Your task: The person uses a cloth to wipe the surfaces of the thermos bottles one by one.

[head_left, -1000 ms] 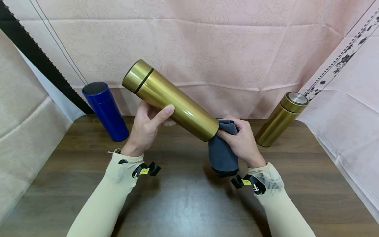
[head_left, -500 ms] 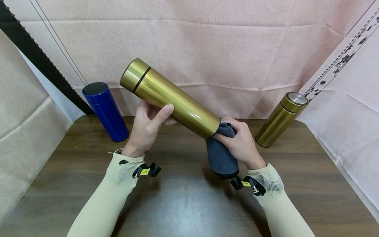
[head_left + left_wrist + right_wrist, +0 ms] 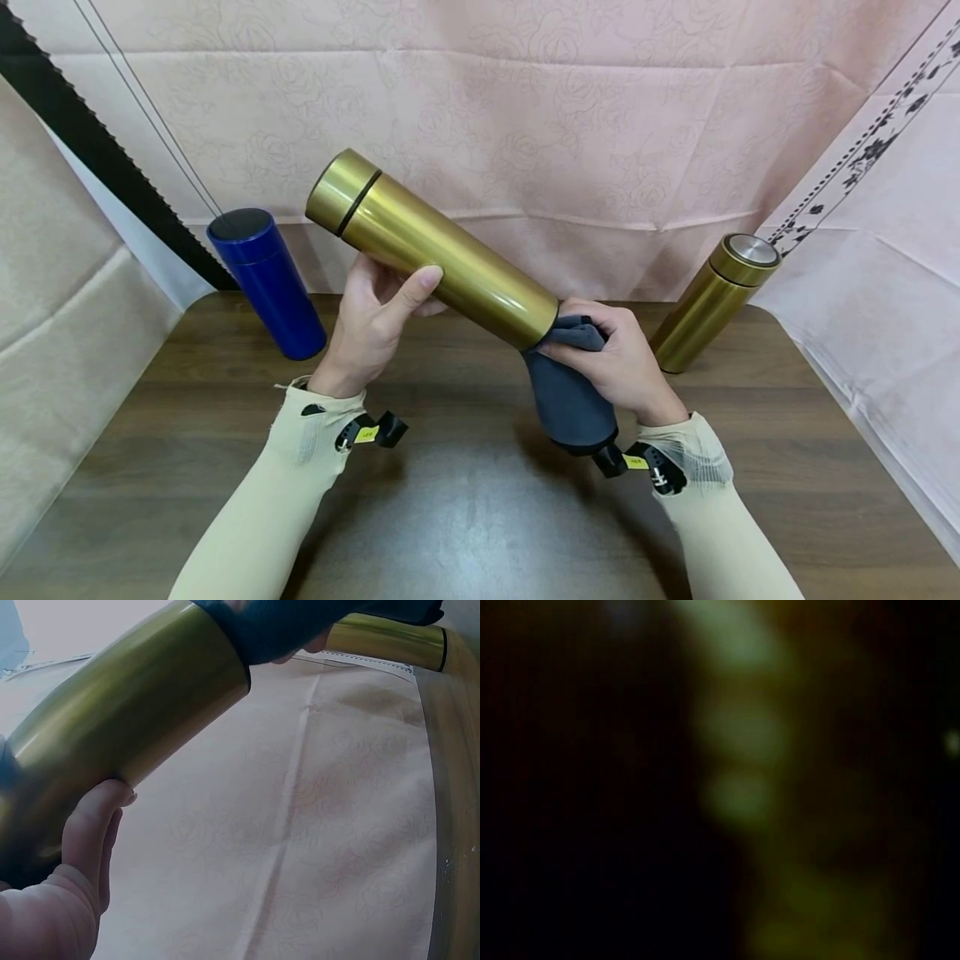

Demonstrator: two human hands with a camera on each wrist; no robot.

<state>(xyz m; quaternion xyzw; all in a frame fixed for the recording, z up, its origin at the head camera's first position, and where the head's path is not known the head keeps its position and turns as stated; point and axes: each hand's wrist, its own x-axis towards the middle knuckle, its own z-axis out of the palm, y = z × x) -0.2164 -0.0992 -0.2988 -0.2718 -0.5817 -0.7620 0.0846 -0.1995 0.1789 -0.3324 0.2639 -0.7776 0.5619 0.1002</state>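
Note:
My left hand (image 3: 378, 321) grips a gold thermos bottle (image 3: 442, 250) around its middle, thumb lying across the near side. The bottle is tilted in the air, its lid end up to the left and its base low on the right. A dark grey cloth (image 3: 572, 400), pinched in my right hand (image 3: 611, 358), touches the base and hangs down below it. In the left wrist view, the thumb (image 3: 90, 832) lies along the bottle and the cloth (image 3: 277, 630) meets its end. The right wrist view is too dark and blurred to read.
On the wooden table (image 3: 465, 517) a blue thermos bottle (image 3: 270, 283) stands at the back left. A second gold thermos bottle (image 3: 708, 308), with a silver lid top, stands at the back right, close behind my right hand. Pale patterned fabric (image 3: 525, 125) hangs behind the table.
My right hand has shifted slightly right, and the cloth's hanging end has swung right. The held bottle has moved only a little to the left.

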